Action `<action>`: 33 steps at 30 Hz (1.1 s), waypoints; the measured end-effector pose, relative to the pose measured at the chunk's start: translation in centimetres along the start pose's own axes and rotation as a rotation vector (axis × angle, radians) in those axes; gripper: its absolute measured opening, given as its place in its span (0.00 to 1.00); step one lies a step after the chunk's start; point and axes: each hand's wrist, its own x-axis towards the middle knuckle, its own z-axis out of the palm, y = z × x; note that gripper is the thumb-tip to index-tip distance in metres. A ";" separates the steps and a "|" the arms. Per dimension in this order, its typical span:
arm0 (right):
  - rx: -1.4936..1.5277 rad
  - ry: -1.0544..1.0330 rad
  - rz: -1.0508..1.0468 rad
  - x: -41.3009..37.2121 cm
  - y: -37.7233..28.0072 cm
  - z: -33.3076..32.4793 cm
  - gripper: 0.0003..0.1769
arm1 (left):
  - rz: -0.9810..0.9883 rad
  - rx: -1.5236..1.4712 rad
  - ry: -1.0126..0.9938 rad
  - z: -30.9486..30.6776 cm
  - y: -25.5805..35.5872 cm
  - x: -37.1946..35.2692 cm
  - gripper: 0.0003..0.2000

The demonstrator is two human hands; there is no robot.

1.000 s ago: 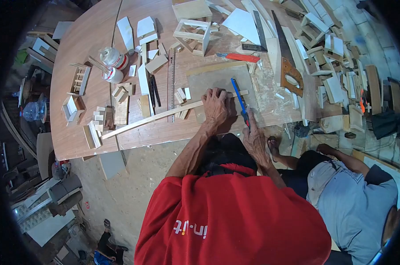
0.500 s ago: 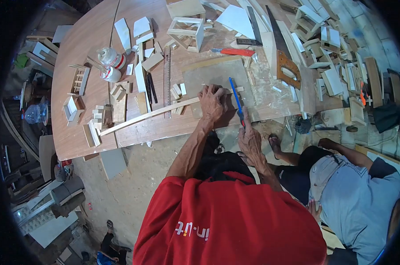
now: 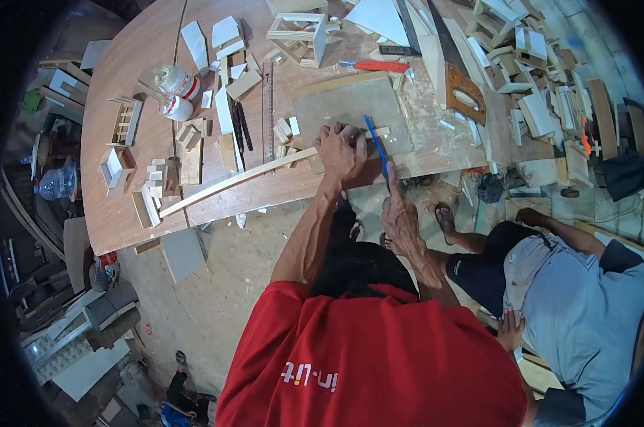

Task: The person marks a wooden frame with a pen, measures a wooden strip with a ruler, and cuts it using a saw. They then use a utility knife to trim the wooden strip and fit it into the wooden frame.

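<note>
A long thin wood strip [image 3: 240,181] runs slantwise over the table, its right end resting on a flat grey board [image 3: 340,107]. My left hand [image 3: 341,153] is closed over the strip near that end, pressing it against the board. My right hand [image 3: 402,219] grips the handle of a slim blue hand saw [image 3: 376,142], index finger stretched along it. The saw lies across the strip just right of my left fingers, with a short piece of strip showing beyond it. Whether its blade has cut into the wood is too small to tell.
A steel ruler [image 3: 268,107], dark pens [image 3: 243,128] and small wood blocks lie left of the board. A red cutter [image 3: 381,65] and a wooden-handled saw [image 3: 466,96] lie beyond it. Glue jars [image 3: 176,84] stand at left. Another person [image 3: 571,306] sits at right.
The view has shifted slightly. The blue saw is a little farther left and closer to my left fingers. My left hand keeps its hold on the strip.
</note>
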 end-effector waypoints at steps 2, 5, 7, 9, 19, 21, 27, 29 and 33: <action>0.009 0.090 -0.078 0.0 0.4 0.7 0.44 | -0.122 -0.039 -0.013 0.1 0.2 0.6 0.11; -0.020 -0.025 0.058 0.0 -0.4 0.7 0.44 | -0.165 -0.028 -0.013 0.3 0.3 1.0 0.11; -0.015 -0.003 0.039 -0.1 -0.4 0.5 0.44 | -0.177 -0.010 -0.023 0.1 0.5 1.1 0.12; -0.012 0.018 0.017 -0.1 -0.4 0.6 0.44 | -0.191 0.007 -0.031 0.2 0.3 1.3 0.12; 0.006 0.052 0.010 -0.6 -0.5 1.0 0.43 | -0.192 -0.030 -0.019 0.8 -0.4 2.0 0.11; -0.007 0.034 0.028 -0.6 -0.5 0.9 0.43 | -0.208 -0.042 -0.022 0.8 -0.4 2.2 0.11; 0.025 -0.002 0.074 -0.7 -0.4 0.6 0.41 | -0.252 -0.064 -0.091 1.4 -1.2 2.8 0.12; 0.042 -0.005 0.076 -0.8 -0.6 0.5 0.41 | -0.217 -0.061 -0.084 2.1 -1.8 2.8 0.12; 0.026 0.011 0.039 -0.9 -0.5 0.5 0.42 | -0.268 0.000 -0.087 1.1 -0.6 2.7 0.12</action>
